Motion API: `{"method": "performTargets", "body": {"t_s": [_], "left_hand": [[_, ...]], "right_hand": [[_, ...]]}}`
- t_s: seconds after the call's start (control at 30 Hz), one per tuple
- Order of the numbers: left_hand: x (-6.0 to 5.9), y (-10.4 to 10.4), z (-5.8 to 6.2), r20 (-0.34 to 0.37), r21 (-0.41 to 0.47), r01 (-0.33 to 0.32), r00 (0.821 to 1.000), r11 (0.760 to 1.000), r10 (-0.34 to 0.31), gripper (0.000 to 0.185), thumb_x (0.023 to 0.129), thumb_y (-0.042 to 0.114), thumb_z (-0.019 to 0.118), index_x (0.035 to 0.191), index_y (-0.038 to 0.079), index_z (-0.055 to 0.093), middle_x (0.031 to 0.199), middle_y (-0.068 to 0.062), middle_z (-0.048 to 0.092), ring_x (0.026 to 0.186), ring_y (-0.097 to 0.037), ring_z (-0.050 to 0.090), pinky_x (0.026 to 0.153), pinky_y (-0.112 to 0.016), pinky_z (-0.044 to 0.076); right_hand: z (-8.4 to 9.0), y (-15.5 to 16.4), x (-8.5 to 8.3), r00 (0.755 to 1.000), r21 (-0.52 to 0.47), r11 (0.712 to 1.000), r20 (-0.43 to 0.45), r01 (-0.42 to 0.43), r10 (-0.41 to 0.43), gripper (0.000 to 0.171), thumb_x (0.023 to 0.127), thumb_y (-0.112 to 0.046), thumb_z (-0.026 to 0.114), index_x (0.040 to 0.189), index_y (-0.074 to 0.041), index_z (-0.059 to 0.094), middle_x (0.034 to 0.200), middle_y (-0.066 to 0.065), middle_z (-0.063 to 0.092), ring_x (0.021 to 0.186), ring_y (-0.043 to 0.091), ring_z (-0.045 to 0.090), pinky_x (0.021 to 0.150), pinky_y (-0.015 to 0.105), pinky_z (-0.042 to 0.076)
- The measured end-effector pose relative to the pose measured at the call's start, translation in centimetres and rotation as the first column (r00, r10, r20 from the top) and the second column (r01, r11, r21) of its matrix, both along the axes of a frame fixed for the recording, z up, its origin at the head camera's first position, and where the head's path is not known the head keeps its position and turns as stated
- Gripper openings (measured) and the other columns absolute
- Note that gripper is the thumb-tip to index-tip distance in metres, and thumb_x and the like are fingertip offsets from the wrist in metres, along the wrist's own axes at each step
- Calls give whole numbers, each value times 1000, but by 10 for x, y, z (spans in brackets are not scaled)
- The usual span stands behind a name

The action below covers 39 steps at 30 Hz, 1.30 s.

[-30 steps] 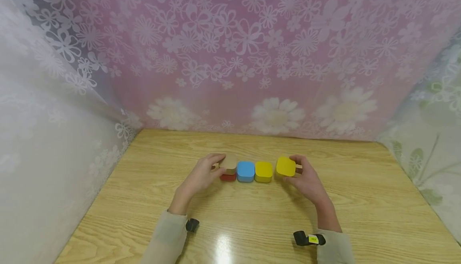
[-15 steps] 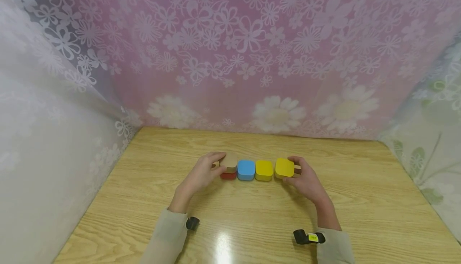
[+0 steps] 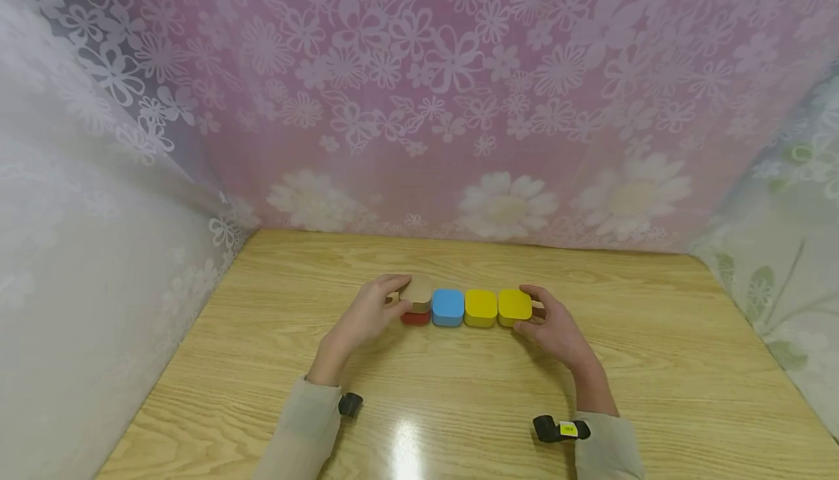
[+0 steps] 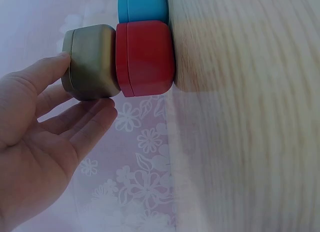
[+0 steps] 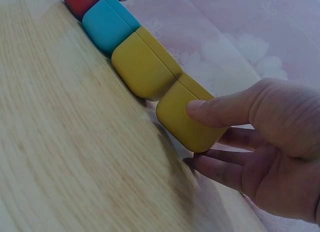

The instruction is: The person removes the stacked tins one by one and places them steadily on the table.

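Note:
In the head view a row of small rounded-square lidded tins stands on the table. My left hand (image 3: 366, 317) grips a gold tin (image 4: 92, 61) at its left side. That tin sits on top of a red tin (image 4: 147, 59), the leftmost of the row. A blue tin (image 3: 448, 307) comes after the red one, then a yellow tin (image 3: 481, 308). At the right end my right hand (image 3: 554, 328) holds a second yellow tin (image 5: 182, 117) between thumb and fingers, up against the first yellow one. Whether its base touches the table cannot be told.
The wood-grain table (image 3: 419, 385) reaches back to a pink flowered curtain (image 3: 406, 101). Pale cloth hangs at the left (image 3: 98, 247) and right sides. A black wrist camera (image 3: 350, 405) sits at the left cuff, another black wrist camera (image 3: 557, 429) at the right.
My right hand has moved the end yellow tin left and straightened it, closing the gap to the other yellow tin. My left hand stays on the gold tin, with no clear movement.

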<state>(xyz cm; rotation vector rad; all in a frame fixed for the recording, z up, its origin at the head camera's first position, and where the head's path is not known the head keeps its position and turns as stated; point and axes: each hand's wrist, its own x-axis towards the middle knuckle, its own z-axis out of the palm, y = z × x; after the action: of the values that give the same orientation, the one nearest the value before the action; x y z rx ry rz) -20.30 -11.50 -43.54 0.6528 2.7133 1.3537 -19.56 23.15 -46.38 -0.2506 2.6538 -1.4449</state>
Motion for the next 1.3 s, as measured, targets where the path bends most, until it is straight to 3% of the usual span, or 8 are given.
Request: {"method": "performTargets", "body": {"t_s": [0.73, 1.3], "left_hand": [[1, 1, 3, 4, -19, 0, 1000, 1000, 0, 50, 99, 17, 63, 146, 3, 49, 145, -15, 51, 131, -30, 51, 101, -45, 51], [1, 0, 1, 13, -20, -15, 1000, 1000, 15, 51, 99, 18, 64, 146, 4, 49, 146, -14, 50, 132, -29, 50, 102, -46, 50]], "right_hand": [[-4, 2, -1, 999, 22, 1000, -34, -21, 22, 69, 93, -7, 69, 151, 2, 33, 149, 30, 39, 133, 53, 41, 108, 61, 38], [-4, 0, 1, 999, 13, 1000, -39, -28, 28, 71, 92, -7, 70, 151, 3, 32, 147, 31, 40, 130, 52, 44, 107, 60, 40]]}}
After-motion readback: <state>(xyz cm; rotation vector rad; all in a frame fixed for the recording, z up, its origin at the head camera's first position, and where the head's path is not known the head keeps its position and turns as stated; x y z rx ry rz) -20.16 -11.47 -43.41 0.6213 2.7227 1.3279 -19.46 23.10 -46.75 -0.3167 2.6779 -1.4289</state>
